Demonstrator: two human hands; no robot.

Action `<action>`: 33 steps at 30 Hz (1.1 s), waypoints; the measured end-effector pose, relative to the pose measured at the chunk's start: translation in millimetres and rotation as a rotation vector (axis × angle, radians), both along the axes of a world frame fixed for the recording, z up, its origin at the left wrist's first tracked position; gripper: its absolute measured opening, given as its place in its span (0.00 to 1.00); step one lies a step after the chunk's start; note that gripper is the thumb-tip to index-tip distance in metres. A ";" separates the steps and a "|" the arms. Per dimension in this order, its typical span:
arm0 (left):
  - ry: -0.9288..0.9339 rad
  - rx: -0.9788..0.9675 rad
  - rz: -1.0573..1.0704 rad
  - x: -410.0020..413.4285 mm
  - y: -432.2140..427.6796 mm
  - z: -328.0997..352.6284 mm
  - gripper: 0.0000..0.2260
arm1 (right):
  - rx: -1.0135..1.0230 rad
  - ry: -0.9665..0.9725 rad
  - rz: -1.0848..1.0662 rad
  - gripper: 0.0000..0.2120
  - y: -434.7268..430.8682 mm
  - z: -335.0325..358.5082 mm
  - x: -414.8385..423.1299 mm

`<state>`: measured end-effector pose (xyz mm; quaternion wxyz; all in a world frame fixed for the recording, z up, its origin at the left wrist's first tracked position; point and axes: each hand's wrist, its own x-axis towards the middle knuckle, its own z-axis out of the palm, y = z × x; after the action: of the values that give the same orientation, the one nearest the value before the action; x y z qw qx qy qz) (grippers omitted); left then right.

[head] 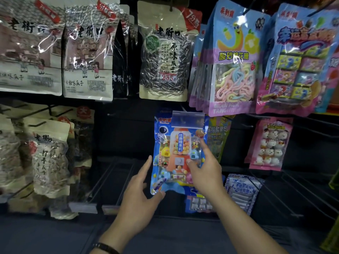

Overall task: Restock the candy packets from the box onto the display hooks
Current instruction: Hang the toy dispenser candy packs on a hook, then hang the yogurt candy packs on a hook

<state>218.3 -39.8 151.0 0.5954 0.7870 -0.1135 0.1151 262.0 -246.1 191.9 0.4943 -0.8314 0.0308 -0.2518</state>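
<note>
A blue candy packet [176, 154] with a gumball-machine picture hangs on a display hook in the middle row, its top behind a clear price-tag holder [188, 119]. My left hand [139, 197] is at the packet's lower left corner, thumb under the bottom edge and fingers straight along its left side. Over the packet's right half lies my right hand [205, 169], with straight fingers touching its front. The box is not in view.
Sunflower-seed bags [163, 57] hang above and to the left. Pastel marshmallow candy packets [233, 63] and a pink snowman packet [269, 145] hang to the right. Bare wire hooks [117, 173] jut out left of the blue packet, and more hooks [297, 189] at lower right.
</note>
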 end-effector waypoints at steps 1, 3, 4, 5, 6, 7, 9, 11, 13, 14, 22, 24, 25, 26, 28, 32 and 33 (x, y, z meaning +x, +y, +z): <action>-0.003 0.034 -0.013 -1.5 0.5 -1.3 0.43 | -0.025 0.014 -0.012 0.40 1.0 2.9 6.4; -0.011 0.125 -0.038 -5.4 2.6 -5.9 0.40 | -0.057 0.058 -0.019 0.42 1.6 4.9 15.6; -0.006 0.169 -0.051 -7.5 4.4 -8.7 0.39 | -0.072 0.073 -0.012 0.43 1.6 5.0 16.3; 0.003 0.207 -0.065 -10.4 6.3 -11.1 0.38 | -0.091 0.087 -0.008 0.44 1.0 5.3 14.9; 0.009 0.243 -0.081 -13.6 9.0 -13.8 0.38 | -0.106 0.108 -0.005 0.44 0.1 6.4 12.2; 0.010 0.276 -0.099 -17.3 12.0 -16.1 0.38 | -0.120 0.130 -0.003 0.44 -0.8 7.9 7.5; 0.014 0.342 -0.151 -27.9 18.8 -17.7 0.36 | -0.158 0.149 -0.017 0.43 -5.2 7.4 -4.0; 0.026 0.424 -0.219 -40.2 27.7 -18.9 0.33 | -0.187 0.175 -0.018 0.41 -9.6 4.7 -19.6; 0.045 0.532 -0.265 -52.0 39.1 -22.9 0.28 | -0.191 0.188 -0.012 0.34 -12.6 -2.0 -36.9; 0.065 0.581 -0.274 -59.0 44.5 -24.8 0.25 | -0.198 0.196 -0.006 0.31 -13.6 -7.4 -46.7; 0.302 0.949 -0.404 -141.5 76.3 -50.0 0.20 | -0.112 0.361 0.218 0.16 11.6 -103.6 -139.6; 0.331 0.977 -0.443 -157.6 79.7 -71.7 0.20 | -0.094 0.428 0.273 0.12 22.8 -144.1 -165.0; 0.330 0.999 -0.448 -164.6 81.4 -84.5 0.19 | -0.100 0.472 0.304 0.11 28.7 -165.4 -177.7; 0.340 1.015 -0.445 -171.3 84.1 -98.2 0.18 | -0.120 0.510 0.331 0.10 34.3 -186.2 -191.6; 0.379 1.089 -0.441 -180.6 90.9 -126.5 0.21 | -0.200 0.569 0.368 0.10 41.5 -232.6 -218.1; 0.484 1.333 -0.576 -199.1 97.7 -154.3 0.23 | -0.640 0.801 0.497 0.17 52.2 -311.6 -266.0; 0.513 1.319 -0.620 -203.4 95.0 -155.2 0.22 | -0.717 0.848 0.533 0.20 54.1 -324.3 -275.2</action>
<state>14.9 55.2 -4.2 0.0158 0.9132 -0.2324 -0.3343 -13.2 -192.0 -132.4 0.1744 -0.9528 -0.0706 0.2382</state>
